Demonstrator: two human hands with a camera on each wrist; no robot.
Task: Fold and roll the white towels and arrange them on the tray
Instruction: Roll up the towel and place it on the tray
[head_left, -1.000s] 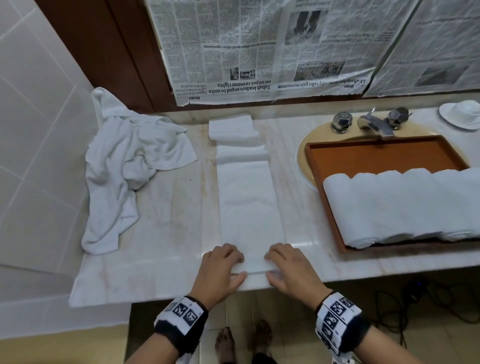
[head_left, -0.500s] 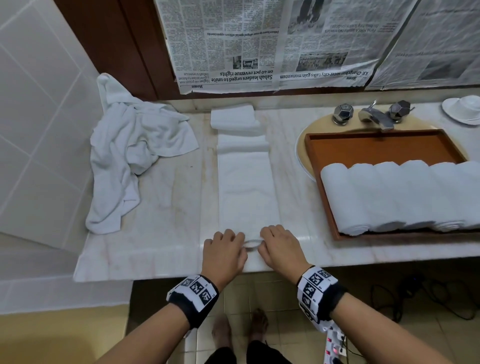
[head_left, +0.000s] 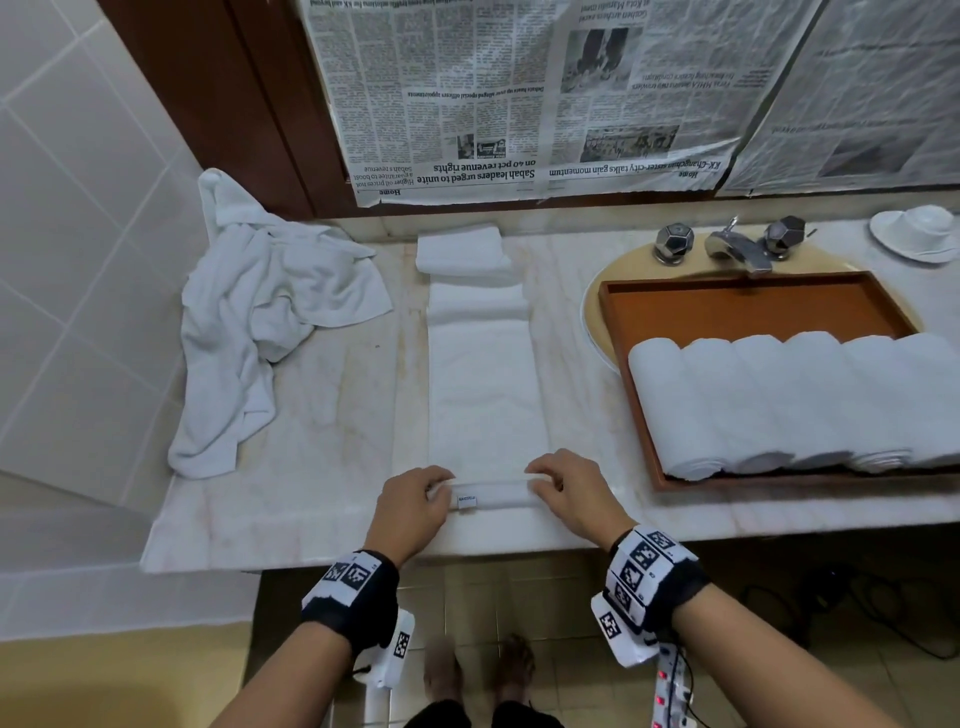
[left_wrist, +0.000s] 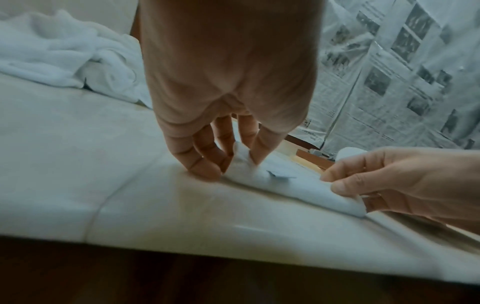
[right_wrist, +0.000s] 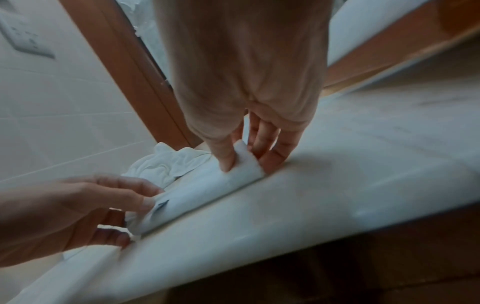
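A long folded white towel (head_left: 483, 395) lies flat on the marble counter (head_left: 322, 467), running from the near edge toward 12 o'clock, where its far end bunches into a fold just short of a small folded towel (head_left: 462, 249). The near end is turned over into a thin roll (head_left: 493, 496) with a small label showing. The left hand (head_left: 413, 506) pinches the roll's left end, fingers and thumb curled around it; the left wrist view shows its fingertips (left_wrist: 205, 168) pressed against the counter beside the cloth. The right hand (head_left: 569, 491) grips the roll's right end the same way, thumb (right_wrist: 226, 158) on the near side and fingers behind.

At 2 o'clock a brown wooden tray (head_left: 753, 306) sits over the sink, holding a row of rolled towels (head_left: 789, 400) side by side along its near half. At 10 o'clock a crumpled white towel (head_left: 260, 322) drapes against the tiled wall. Newspaper sheets (head_left: 519, 93) cover the wall at 12 o'clock, above the faucet (head_left: 732, 249). An upturned white cup on a saucer (head_left: 919, 234) stands far right.
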